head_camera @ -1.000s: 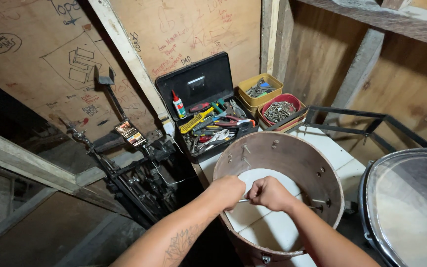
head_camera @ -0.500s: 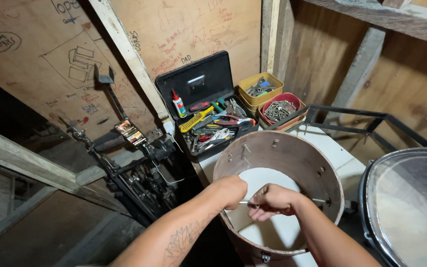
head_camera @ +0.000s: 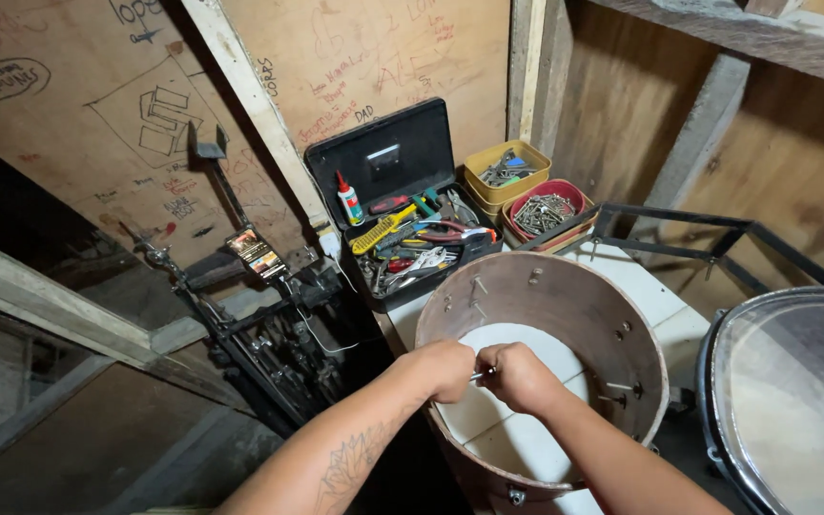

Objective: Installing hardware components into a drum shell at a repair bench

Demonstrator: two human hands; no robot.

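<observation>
Shifted slightly left since earlier: right hand [head_camera: 519, 376] and left hand [head_camera: 446, 368], both fisted around thin metal rod [head_camera: 482, 375], over near rim of brown drum shell [head_camera: 565, 296] on white bench [head_camera: 665, 305].

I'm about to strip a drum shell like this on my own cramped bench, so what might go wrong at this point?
Both fists, left hand and right hand, grip a thin metal tool over the near rim of the drum shell; a slip might jab a knuckle. Bolts poke inward from the wall and may scrape skin. The shell seems to overhang the white tabletop, so hard pulling might tip it toward the stands.
</observation>
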